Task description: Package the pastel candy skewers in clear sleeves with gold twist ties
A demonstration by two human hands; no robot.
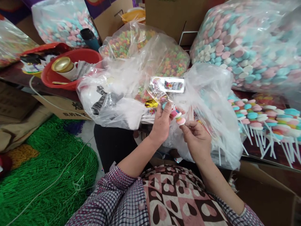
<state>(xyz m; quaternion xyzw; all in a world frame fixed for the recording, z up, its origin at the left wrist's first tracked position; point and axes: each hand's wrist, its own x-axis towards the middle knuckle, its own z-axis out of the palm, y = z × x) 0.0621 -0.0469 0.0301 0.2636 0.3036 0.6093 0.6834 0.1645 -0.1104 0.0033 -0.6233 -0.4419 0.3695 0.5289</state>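
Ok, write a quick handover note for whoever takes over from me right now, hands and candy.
Left hand: pinching a printed wrapper over the candy lollipop.
Right hand: holding that lollipop from below.
Finished-looking stick candies lie in rows to the right, on the table.
Bags of loose candy sit behind.
Done: rows laid out. Left: this wrapper is not yet on.

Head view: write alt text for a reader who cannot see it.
Two bare hands, left hand and right hand, hold a candy lollipop together beside a printed wrapper. Clear bags of pastel candies and a row of finished lollipops surround them.
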